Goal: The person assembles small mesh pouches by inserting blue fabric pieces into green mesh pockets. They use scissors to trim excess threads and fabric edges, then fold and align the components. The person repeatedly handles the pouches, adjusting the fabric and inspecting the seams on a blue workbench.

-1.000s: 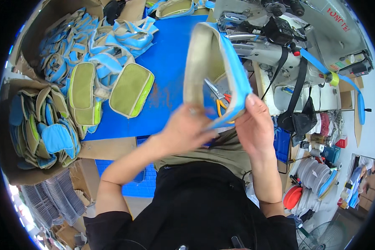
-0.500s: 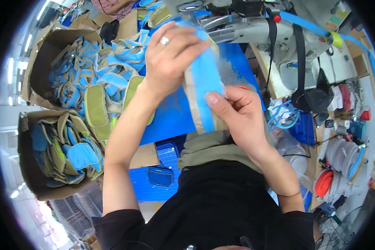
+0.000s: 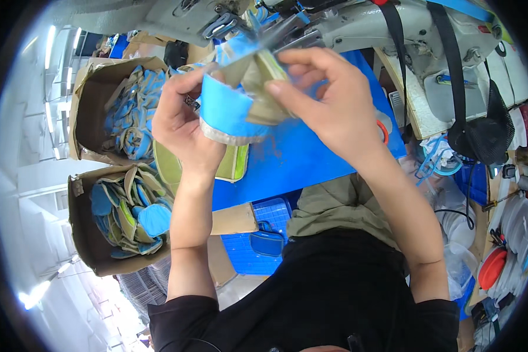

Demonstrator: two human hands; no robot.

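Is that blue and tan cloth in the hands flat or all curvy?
Curvy: the blue and tan cloth bows round between the left hand and right hand, with tan material showing inside.

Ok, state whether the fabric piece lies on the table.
No, the left hand and right hand hold the fabric piece above the table.

Left hand (image 3: 185, 123) and right hand (image 3: 337, 105) hold a blue-and-beige fabric band (image 3: 226, 111) above a blue table (image 3: 311, 161)
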